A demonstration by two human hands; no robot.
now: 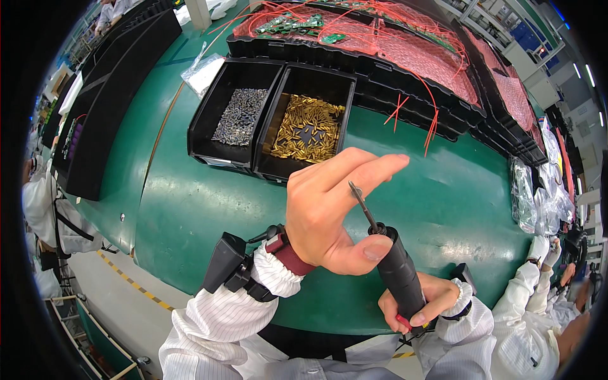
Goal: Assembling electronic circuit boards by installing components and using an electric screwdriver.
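Green tabletop (472, 202) leaves room between tray edge (399, 77) and right hand (437, 294) gripping a screwdriver (402, 275); left hand (322, 212) spread.

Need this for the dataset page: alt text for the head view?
A person's right hand grips a black power screwdriver, its bit beside the spread left hand, over a green table. Beyond sit two black bins, one of small silver parts, one of gold-coloured parts, and black trays with pink wrap and red wires.

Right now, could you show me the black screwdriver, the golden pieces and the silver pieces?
Black screwdriver (401, 276): head view, middle of its body.
Golden pieces (309, 116): head view, middle of their heap.
Silver pieces (241, 116): head view, middle of their heap.
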